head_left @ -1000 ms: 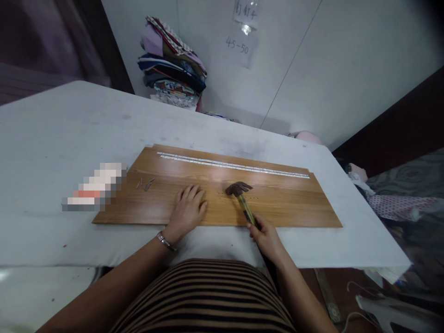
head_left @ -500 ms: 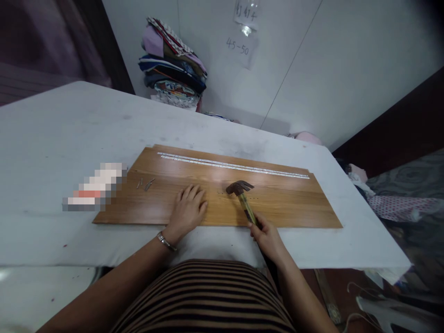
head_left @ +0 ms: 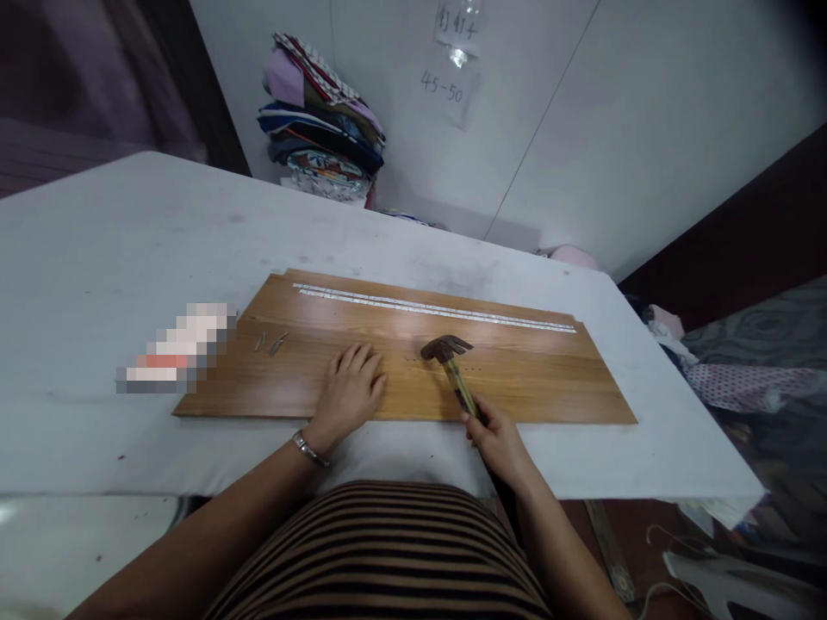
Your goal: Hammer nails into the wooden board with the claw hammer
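Observation:
My left hand [head_left: 351, 387] lies flat on a brown wooden board [head_left: 549, 379], fingers stretched out, holding nothing. To its right, my right hand [head_left: 496, 439] is wrapped round the yellow and black handle of a claw hammer [head_left: 447, 349]. The hammer's rusty head is over the middle of the board; I cannot tell whether it touches the wood. Small dark marks run in a row on both sides of the head. Several loose nails [head_left: 277, 344] lie near the board's left end. Two white marked strips [head_left: 432, 311] run along its far edge.
A white-covered table [head_left: 129, 258] bears the board. Left of the board sits a pixelated object [head_left: 177, 351]. Folded cloths [head_left: 323, 120] are stacked by the wall at the back, under which papers with writing [head_left: 445, 86] hang nearby. A white stool [head_left: 724, 577] stands at lower right.

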### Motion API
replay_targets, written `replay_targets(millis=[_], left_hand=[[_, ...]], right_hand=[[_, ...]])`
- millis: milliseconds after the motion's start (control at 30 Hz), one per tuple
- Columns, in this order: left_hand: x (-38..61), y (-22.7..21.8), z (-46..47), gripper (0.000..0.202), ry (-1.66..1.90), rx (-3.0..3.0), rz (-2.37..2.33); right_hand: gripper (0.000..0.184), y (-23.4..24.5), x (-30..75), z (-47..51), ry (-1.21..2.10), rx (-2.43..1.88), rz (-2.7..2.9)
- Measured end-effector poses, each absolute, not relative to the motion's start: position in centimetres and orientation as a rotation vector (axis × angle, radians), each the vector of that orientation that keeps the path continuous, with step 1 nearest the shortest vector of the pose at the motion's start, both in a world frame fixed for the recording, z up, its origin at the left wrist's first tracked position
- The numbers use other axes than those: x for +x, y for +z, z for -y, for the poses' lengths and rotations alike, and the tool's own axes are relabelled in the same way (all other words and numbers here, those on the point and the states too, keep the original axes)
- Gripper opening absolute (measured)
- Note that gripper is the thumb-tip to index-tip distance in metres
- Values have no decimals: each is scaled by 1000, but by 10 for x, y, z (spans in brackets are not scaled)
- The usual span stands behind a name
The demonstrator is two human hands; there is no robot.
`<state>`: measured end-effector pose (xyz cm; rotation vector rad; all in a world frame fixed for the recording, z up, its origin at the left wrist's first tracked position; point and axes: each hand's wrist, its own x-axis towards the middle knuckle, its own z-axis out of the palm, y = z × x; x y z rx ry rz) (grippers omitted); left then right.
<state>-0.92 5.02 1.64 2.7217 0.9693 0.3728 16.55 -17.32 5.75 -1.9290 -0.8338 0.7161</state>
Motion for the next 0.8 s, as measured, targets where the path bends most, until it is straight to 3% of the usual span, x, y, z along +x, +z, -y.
replay_targets(millis=[800], left_hand=[[-9,13,-51,46,395,2751,-965]], right_hand=[[48,58,167,175,681,-1930,869]])
